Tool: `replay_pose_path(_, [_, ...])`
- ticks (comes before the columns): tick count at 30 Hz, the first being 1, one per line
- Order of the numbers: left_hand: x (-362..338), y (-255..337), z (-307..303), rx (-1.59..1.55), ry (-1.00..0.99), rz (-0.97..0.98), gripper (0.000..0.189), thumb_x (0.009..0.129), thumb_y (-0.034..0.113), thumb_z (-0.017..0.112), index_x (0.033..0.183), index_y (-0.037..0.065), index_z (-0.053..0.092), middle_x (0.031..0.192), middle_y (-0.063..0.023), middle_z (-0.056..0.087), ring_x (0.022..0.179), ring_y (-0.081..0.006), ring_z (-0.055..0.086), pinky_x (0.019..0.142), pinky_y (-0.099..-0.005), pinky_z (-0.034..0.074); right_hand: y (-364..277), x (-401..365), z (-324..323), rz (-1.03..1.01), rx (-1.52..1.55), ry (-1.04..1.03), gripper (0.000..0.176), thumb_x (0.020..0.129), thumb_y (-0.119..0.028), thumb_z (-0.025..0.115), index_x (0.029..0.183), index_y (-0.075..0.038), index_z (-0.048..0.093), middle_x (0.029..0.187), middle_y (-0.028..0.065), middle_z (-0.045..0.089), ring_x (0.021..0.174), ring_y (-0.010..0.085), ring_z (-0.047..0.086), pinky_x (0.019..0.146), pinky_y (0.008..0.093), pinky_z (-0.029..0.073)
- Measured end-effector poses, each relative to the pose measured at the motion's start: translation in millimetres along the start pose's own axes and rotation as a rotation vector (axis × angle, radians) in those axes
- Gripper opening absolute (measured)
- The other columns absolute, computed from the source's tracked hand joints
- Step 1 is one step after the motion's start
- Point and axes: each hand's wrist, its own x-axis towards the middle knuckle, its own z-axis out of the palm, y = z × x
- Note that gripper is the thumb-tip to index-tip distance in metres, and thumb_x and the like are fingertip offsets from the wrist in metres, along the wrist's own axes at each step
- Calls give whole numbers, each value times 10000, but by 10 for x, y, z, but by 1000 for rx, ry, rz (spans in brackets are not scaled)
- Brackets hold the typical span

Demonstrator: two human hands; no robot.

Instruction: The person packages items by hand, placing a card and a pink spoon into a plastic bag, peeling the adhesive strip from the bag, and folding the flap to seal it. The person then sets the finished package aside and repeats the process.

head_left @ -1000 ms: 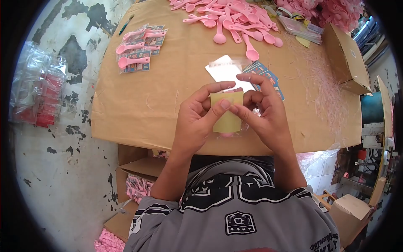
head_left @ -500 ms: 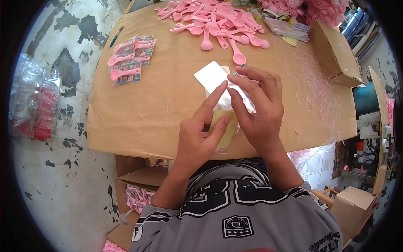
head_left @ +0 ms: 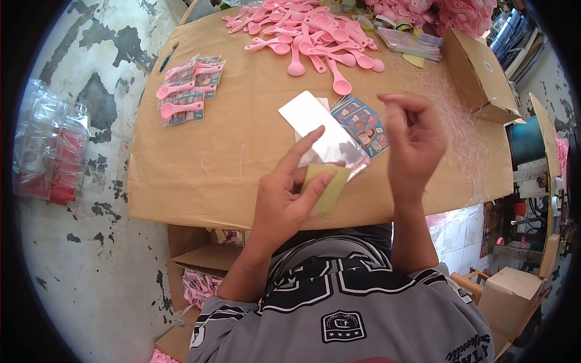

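Observation:
My left hand (head_left: 281, 196) grips a yellowish card (head_left: 330, 189) between thumb and fingers, its index finger stretched out over a stack of clear plastic bags with a silvery-white surface (head_left: 308, 115). Just right of that stack lies a fan of blue printed cards (head_left: 357, 115). My right hand (head_left: 417, 136) is raised above the table to the right of the cards. Its fingers are curled in a pinch and slightly blurred; anything between them is too small to make out.
Pink measuring spoons (head_left: 302, 33) are heaped at the back of the paper-covered table (head_left: 200, 181). Packed spoons with cards (head_left: 181, 109) lie at left, near a pen (head_left: 169, 57). Thin clear strips (head_left: 466, 145) litter the right side, below a cardboard box (head_left: 478, 72).
My right hand has moved away to the right from the left hand, uncovering the blue cards. My left hand stays nearly in place with the yellowish card.

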Motion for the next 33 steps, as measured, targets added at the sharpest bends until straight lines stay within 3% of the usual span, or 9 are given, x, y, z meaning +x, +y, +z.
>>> replay_pose_path(2, [36, 45, -10, -192, 41, -73, 560, 1043, 86, 646, 1550, -13, 430, 1219, -251, 744, 975, -188, 757, 769, -271, 611, -6, 54, -16, 262, 440, 134, 87, 959, 47, 636, 1009, -22, 652, 995, 130, 724, 894, 206, 699, 832, 337, 569])
replay_pose_path(3, [46, 38, -26, -229, 57, -70, 511, 1043, 91, 648, 1506, -23, 464, 1225, -252, 740, 983, -190, 756, 771, -279, 618, -62, 68, -16, 295, 505, 182, 128, 993, 83, 535, 1014, -19, 609, 968, 126, 713, 837, 175, 683, 793, 303, 565])
replay_pose_path(6, [95, -69, -69, -320, 98, -18, 386, 1043, 103, 654, 1385, -45, 553, 1254, -252, 724, 1015, -195, 749, 794, -301, 632, 131, -17, -311, 347, 682, -77, 111, 987, 55, 530, 977, -24, 608, 940, 99, 690, 789, 118, 638, 689, 242, 497])
replay_pose_path(12, [122, -113, -68, -356, 125, 86, 277, 1044, 105, 658, 1275, -44, 630, 1274, -194, 710, 1057, -181, 720, 865, -310, 619, -132, -131, -109, 530, 363, -497, 78, 986, -40, 622, 1024, -13, 685, 890, 9, 667, 738, 27, 567, 575, 191, 376])
replay_pose_path(15, [139, -177, -81, -336, 143, 135, 263, 1044, 79, 659, 1273, -50, 647, 1254, -149, 706, 1048, -156, 701, 865, -291, 607, -106, -243, 40, 503, 313, -570, 141, 990, -92, 693, 1101, -10, 720, 889, -10, 689, 761, 34, 592, 633, 197, 434])
replay_pose_path(18, [132, -167, -136, -320, 153, 122, 273, 1042, 73, 662, 1280, -59, 651, 1217, -146, 726, 1064, -149, 695, 889, -291, 597, -38, -279, 64, 607, 388, -586, 182, 990, -138, 738, 1121, -12, 725, 917, -2, 710, 820, 41, 623, 691, 214, 479])
replay_pose_path(23, [101, -135, -209, -281, 175, 64, 283, 1043, 50, 653, 1303, -64, 653, 1126, -134, 762, 1020, -136, 709, 895, -284, 582, -39, -251, 58, 612, 467, -563, 145, 1009, -111, 713, 1111, -8, 723, 929, -2, 715, 837, 48, 640, 716, 230, 500])
replay_pose_path(30, [49, -185, -264, -178, 131, 244, 141, 1039, 5, 628, 1161, -55, 669, 1096, -119, 766, 1000, -118, 709, 874, -245, 543, -28, -215, -43, 630, 572, -601, 102, 1010, -19, 644, 1050, 1, 736, 937, 9, 691, 845, 62, 628, 741, 238, 503])
replay_pose_path(33, [48, -187, -272, -185, 98, 329, 103, 1029, -30, 601, 1109, -42, 666, 1085, -116, 764, 1000, -120, 706, 880, -247, 536, -73, -193, -23, 511, 546, -590, 116, 1006, -2, 621, 999, 0, 737, 944, 11, 681, 844, 61, 623, 727, 232, 495])
